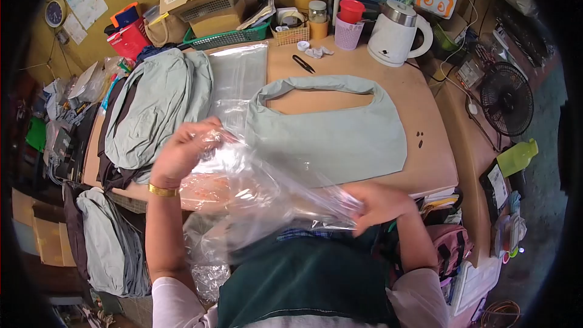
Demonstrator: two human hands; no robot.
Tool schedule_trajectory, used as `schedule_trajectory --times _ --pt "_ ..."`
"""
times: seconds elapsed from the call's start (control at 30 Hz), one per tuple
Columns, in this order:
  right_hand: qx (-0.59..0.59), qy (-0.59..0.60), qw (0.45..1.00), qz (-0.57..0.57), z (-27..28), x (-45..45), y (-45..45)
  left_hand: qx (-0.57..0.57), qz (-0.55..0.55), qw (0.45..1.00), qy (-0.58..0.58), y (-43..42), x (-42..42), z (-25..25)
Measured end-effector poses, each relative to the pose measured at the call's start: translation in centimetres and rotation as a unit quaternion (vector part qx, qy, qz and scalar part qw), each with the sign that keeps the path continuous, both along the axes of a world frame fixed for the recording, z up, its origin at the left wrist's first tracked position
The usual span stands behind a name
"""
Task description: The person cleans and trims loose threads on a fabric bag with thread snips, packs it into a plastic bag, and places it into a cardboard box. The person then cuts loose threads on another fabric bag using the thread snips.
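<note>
A clear plastic bag (261, 188) stretches between my two hands above the near edge of the table. My left hand (185, 149) is closed on its upper left part, with a gold-coloured band at the wrist. On the right, my right hand (378, 205), slightly blurred, grips the other end of the plastic. Behind the bag, a pale grey-green cloth bag (328, 136) lies flat, its handle loop pointing away from me. To the left is a pile of similar grey-green cloth bags (155, 106). Flat clear plastic sheets (240, 76) lie between the pile and the single bag.
Black thread snips (303, 64) lie behind the cloth bag. A white electric kettle (392, 33), a lilac cup (348, 34) and a green basket (228, 37) line the back. A black fan (507, 98) stands at right. More folded cloth (109, 237) hangs at lower left.
</note>
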State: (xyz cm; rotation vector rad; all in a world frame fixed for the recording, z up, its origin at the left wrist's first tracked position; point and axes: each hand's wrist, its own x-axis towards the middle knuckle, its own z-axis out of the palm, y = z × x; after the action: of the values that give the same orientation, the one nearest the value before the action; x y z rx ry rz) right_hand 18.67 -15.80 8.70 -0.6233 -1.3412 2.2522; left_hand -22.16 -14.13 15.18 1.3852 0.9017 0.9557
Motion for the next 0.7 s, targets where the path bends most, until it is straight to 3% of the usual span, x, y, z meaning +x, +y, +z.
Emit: schedule_trajectory --times 0.03,0.07,0.1,0.13,0.17,0.2,0.23,0.27,0.3,0.33,0.37,0.4,0.43,0.47,0.5,0.53,0.57,0.6,0.63,0.67,0.7 --pt "0.155 -0.146 0.971 0.109 0.0 -0.8 0.1 0.000 0.026 0.996 -0.090 0.0 0.1 0.6" --pt "0.301 -0.283 0.886 0.211 0.0 -1.2 0.2 0.001 0.024 0.996 -0.089 -0.5 0.4 0.7" --pt "0.301 -0.282 0.886 0.210 -0.5 -0.4 0.4 -0.092 0.043 0.982 -0.160 -1.5 1.0 0.6" --pt "0.272 -0.152 0.949 -0.046 -1.1 1.0 0.6 -0.183 0.062 0.954 -0.229 -2.2 1.3 0.4" --pt "0.237 -0.084 0.952 -0.175 -1.5 1.7 0.6 -0.230 -0.176 0.885 -0.365 -1.9 0.4 -1.1" --pt "0.217 -0.009 0.931 -0.295 -1.6 2.2 0.6 -0.146 -0.225 0.952 -0.145 -2.4 1.2 -0.8" --pt "0.077 0.143 0.920 -0.357 -1.4 2.5 0.3 -0.102 -0.239 0.965 -0.031 -2.5 1.5 -0.8" --pt "-0.067 0.287 0.867 -0.402 -1.2 2.6 0.2 -0.054 -0.257 0.961 0.083 -2.6 1.8 -0.7" --pt "-0.068 0.287 0.868 -0.400 -1.2 2.6 0.5 -0.055 -0.211 0.961 0.168 -1.7 1.4 -1.2" --pt "-0.005 0.129 0.980 -0.151 -1.0 2.6 0.9 -0.055 -0.163 0.952 0.253 -0.8 0.9 -2.0" --pt "0.014 0.040 0.999 -0.024 -0.9 2.2 0.9 -0.087 0.033 0.988 0.121 0.1 -0.1 -3.4" --pt "0.059 -0.042 0.991 0.114 -0.7 1.9 1.0 -0.142 0.095 0.981 -0.091 0.3 -0.1 -2.7" --pt "0.135 -0.091 0.978 0.132 -0.3 1.0 0.7 -0.188 0.152 0.924 -0.297 0.4 0.0 -1.9" --pt "0.212 -0.139 0.956 0.147 -0.1 0.4 0.6 -0.266 0.035 0.874 -0.406 0.5 0.1 -2.3" --pt "0.212 -0.139 0.956 0.147 -1.2 0.7 0.8 -0.335 -0.083 0.794 -0.501 0.4 0.4 -2.7" --pt "0.117 0.011 0.983 -0.139 -2.8 0.9 1.3 -0.293 -0.092 0.845 -0.437 -0.5 0.8 -2.6" --pt "0.050 0.085 0.955 -0.279 -3.5 1.5 1.7 -0.302 -0.013 0.873 -0.383 -2.0 1.9 -3.2" --pt "0.012 0.161 0.898 -0.408 -3.2 1.3 2.0 -0.163 -0.169 0.968 -0.092 -1.3 2.3 -2.5" --pt "-0.038 0.248 0.888 -0.387 -2.2 1.6 2.3 -0.002 -0.301 0.929 0.213 -0.6 2.5 -1.8" --pt "-0.088 0.333 0.867 -0.361 -1.4 1.6 2.6 -0.001 -0.300 0.930 0.213 -0.2 2.1 -2.5" --pt "-0.087 0.333 0.867 -0.359 -1.9 1.6 2.6 -0.012 -0.170 0.961 0.220 0.4 1.5 -4.1"
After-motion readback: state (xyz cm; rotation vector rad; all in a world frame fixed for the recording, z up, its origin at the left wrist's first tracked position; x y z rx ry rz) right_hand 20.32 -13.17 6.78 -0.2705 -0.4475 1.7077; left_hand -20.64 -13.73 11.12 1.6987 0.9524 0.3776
